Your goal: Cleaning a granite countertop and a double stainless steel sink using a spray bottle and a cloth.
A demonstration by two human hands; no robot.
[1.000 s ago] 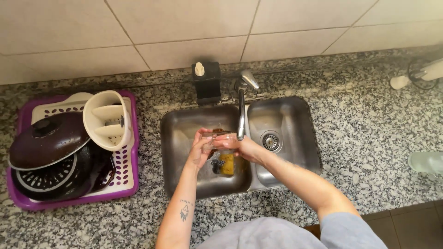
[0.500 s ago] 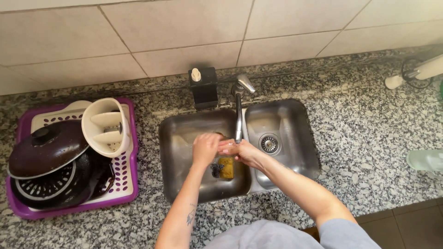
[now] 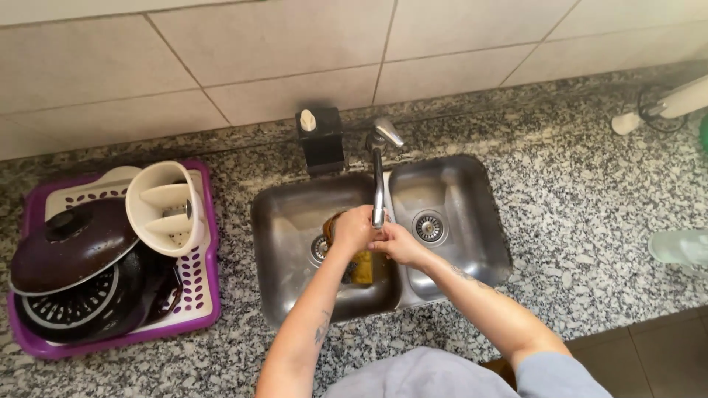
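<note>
- Far to the left of the hands, a purple dish rack (image 3: 210,295) sits on the granite bench (image 3: 590,191). It carries a dark pot lid (image 3: 70,247), dark cookware beneath it and a cream cutlery holder (image 3: 166,208) tipped on its side.
- The left hand (image 3: 354,230) is over the left bowl of the steel sink (image 3: 284,221), fingers curled toward the other hand. Whether its grip is closed on anything cannot be told, since the palm side is hidden.
- Just below and beneath the two hands lies a yellow sponge (image 3: 360,267) in the left bowl. Its long axis seems to run from near the tap toward the person, though the hands cover its upper end.
- Straight above the hands, the tap (image 3: 379,184) reaches down to them; a black soap dispenser (image 3: 321,140) stands behind it.
- The right hand (image 3: 398,243) touches the left one under the spout, fingers bent; nothing held can be made out.
- Judged from this, rubbing goes best with both hands kept right under the spout and over the bowl, so water falls inside.
- Right of the hands, the right bowl's drain (image 3: 428,227) shows.
</note>
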